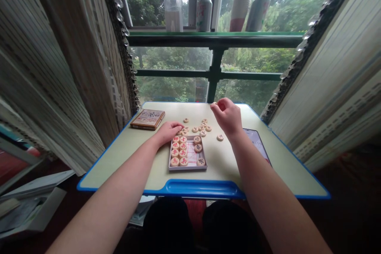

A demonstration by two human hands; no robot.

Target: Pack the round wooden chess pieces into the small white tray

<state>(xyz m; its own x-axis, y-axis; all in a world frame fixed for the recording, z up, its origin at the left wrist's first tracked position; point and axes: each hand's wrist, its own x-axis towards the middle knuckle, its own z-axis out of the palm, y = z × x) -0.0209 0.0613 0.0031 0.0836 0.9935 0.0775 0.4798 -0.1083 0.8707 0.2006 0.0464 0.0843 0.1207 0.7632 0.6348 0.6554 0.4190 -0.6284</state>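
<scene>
My right hand is raised over the far part of the table, thumb and fingers pinched on a small pale Chinese chess piece. Beside the box's far left corner, my left hand rests low, its fingertips closed around a Chinese chess piece, which they partly cover. The open white box holds two columns of red-marked pieces at its left and three dark-marked pieces at its right. Several loose pieces lie beyond it, and a single piece lies to its right.
A brown printed box lid lies at the back left. A phone lies at the right, partly behind my forearm. The table has a blue rim and front groove. Cans and cup stacks stand on the windowsill between curtains.
</scene>
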